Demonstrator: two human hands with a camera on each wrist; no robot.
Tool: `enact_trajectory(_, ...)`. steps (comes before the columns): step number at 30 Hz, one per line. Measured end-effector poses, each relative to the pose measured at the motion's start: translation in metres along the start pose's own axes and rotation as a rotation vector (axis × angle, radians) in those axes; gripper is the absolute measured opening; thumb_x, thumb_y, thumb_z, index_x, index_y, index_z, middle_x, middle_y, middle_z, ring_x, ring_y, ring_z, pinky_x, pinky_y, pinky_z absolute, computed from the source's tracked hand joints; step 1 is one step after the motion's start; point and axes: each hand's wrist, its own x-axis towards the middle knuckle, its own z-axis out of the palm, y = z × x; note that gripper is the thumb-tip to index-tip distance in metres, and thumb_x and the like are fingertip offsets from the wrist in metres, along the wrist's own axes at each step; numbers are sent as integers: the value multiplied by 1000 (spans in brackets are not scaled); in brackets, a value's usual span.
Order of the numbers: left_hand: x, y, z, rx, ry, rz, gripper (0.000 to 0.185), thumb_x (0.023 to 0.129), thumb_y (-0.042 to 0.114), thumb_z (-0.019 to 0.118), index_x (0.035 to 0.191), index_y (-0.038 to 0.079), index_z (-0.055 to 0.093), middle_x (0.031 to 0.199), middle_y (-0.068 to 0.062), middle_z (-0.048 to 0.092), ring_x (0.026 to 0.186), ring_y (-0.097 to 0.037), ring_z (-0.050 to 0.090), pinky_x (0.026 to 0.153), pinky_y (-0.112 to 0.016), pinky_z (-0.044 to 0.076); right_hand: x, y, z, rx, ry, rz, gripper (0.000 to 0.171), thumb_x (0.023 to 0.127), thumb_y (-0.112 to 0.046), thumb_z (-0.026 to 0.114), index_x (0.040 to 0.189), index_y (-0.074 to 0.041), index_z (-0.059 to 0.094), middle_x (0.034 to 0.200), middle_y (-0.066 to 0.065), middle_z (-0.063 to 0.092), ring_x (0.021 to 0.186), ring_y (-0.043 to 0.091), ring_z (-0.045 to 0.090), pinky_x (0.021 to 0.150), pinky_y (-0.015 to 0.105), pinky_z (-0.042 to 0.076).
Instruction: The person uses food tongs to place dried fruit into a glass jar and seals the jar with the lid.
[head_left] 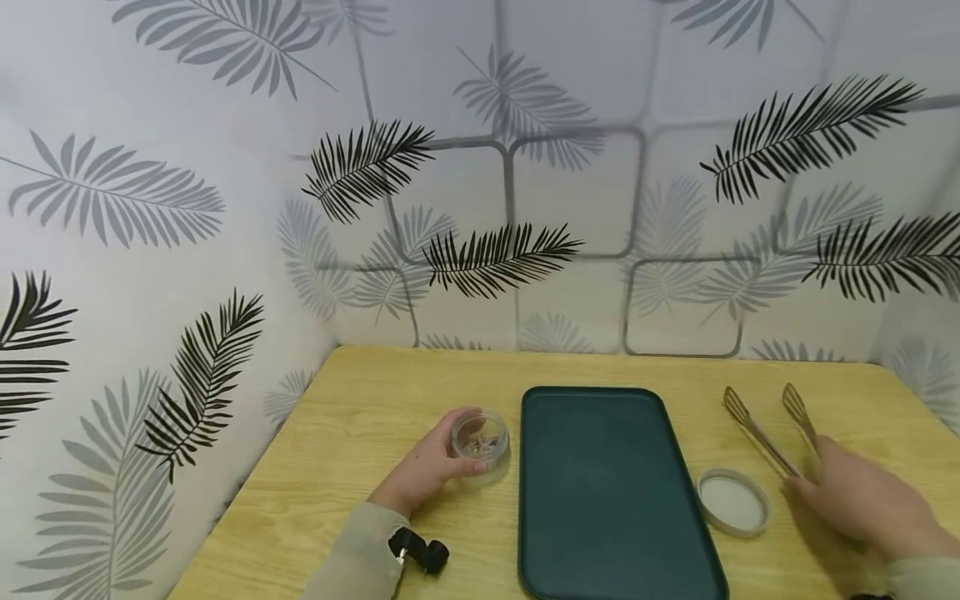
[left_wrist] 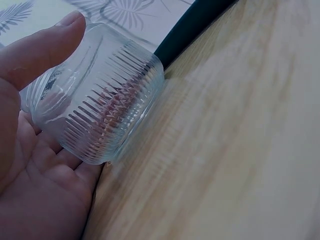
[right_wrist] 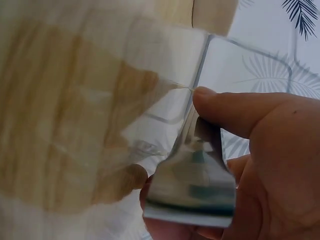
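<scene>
My left hand (head_left: 427,471) grips a small ribbed glass jar (head_left: 482,443) standing on the wooden table (head_left: 360,433), just left of a dark green tray (head_left: 607,492). In the left wrist view the jar (left_wrist: 100,105) lies against my palm with the thumb (left_wrist: 40,47) over its top, and brownish pieces show inside. My right hand (head_left: 862,500) holds the handle end of metal tongs (head_left: 765,433), whose two tips point toward the wall. The right wrist view shows thumb and fingers (right_wrist: 250,112) pinching the shiny tongs (right_wrist: 192,185).
A round jar lid (head_left: 733,502) lies flat between the tray and my right hand. A small black device (head_left: 420,550) sits on my left wrist. Leaf-patterned walls (head_left: 480,167) close in the table at the back and left.
</scene>
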Motion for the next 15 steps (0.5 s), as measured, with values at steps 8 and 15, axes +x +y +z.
enact_trajectory(8, 4, 1, 2, 31, -12, 12, 80, 91, 23, 79, 156, 18, 33, 156, -9, 42, 138, -27, 44, 108, -43, 36, -8, -3, 0, -47, 58, 15, 90, 93, -53, 67, 137, 19, 36, 107, 43, 52, 92, 57, 58, 68, 63, 48)
enact_trajectory(15, -2, -1, 2, 60, 15, -11, 81, 89, 25, 81, 155, 22, 35, 155, -4, 43, 141, -23, 42, 111, -47, 31, -14, -32, 0, 206, -127, -171, 67, 92, -17, 74, 144, 11, 44, 81, 1, 57, 65, 20, 52, 58, 37, 42)
